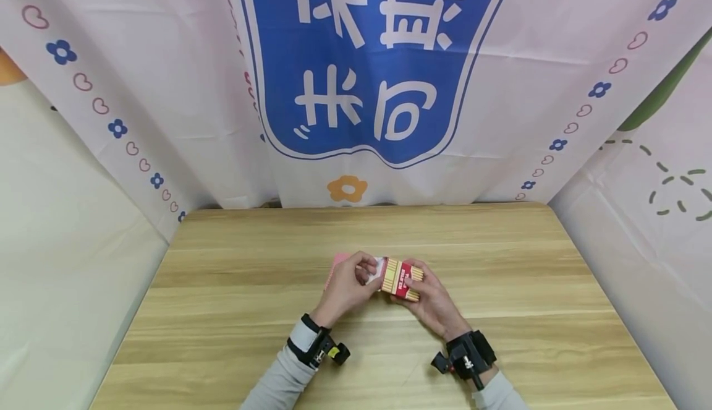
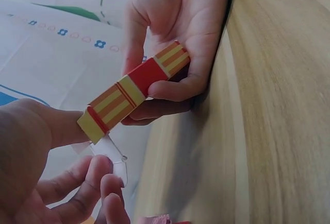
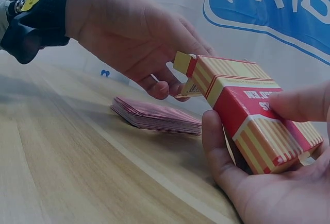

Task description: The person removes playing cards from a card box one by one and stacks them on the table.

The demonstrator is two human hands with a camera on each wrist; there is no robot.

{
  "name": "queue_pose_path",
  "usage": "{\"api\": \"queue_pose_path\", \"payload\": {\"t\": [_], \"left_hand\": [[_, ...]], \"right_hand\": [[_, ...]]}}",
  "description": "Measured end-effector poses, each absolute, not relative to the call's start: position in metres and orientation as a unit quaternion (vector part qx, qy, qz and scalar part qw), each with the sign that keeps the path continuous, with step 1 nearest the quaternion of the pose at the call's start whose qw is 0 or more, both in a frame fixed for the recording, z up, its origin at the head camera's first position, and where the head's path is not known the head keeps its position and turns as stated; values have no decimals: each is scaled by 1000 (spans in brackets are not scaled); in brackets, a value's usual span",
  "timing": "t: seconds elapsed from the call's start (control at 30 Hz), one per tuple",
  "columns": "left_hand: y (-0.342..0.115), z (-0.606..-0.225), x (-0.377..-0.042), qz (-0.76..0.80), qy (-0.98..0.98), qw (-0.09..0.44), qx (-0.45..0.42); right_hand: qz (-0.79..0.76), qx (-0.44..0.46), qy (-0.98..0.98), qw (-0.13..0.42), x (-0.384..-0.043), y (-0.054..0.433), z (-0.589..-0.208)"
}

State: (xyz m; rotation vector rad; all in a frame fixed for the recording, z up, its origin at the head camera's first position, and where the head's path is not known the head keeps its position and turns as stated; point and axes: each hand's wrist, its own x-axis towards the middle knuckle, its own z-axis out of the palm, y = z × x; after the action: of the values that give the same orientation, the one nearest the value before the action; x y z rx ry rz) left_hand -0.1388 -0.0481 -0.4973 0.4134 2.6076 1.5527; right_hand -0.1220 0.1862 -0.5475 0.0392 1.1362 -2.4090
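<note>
A striped red and yellow playing-card box is held up above the wooden table, its flap end pointing left. My right hand grips its other end, thumb on the printed face and fingers beneath. At the opened end, my left hand holds the white-lined flap between thumb and curled fingers. A small yellow side tab sticks out there. Behind the left hand, a squared deck of red-backed cards lies on the table, partly hidden in the head view. The box's inside cannot be seen.
The wood-grain table runs back to a white cloth with a blue printed badge. Pale printed cloth also hangs on both sides. Each wrist wears a black strapped camera.
</note>
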Motion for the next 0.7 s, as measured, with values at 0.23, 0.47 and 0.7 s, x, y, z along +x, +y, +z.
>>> {"api": "queue_pose_path", "payload": {"t": [0.23, 0.47, 0.7], "left_hand": [[-52, -491, -139, 506, 852, 60, 120], [-54, -484, -139, 496, 858, 53, 122], [-55, -482, -140, 515, 850, 54, 95]], "right_hand": [[-877, 13, 418, 236, -122, 187, -549], [-877, 19, 421, 232, -122, 188, -549], [-882, 21, 410, 233, -123, 188, -549]]}}
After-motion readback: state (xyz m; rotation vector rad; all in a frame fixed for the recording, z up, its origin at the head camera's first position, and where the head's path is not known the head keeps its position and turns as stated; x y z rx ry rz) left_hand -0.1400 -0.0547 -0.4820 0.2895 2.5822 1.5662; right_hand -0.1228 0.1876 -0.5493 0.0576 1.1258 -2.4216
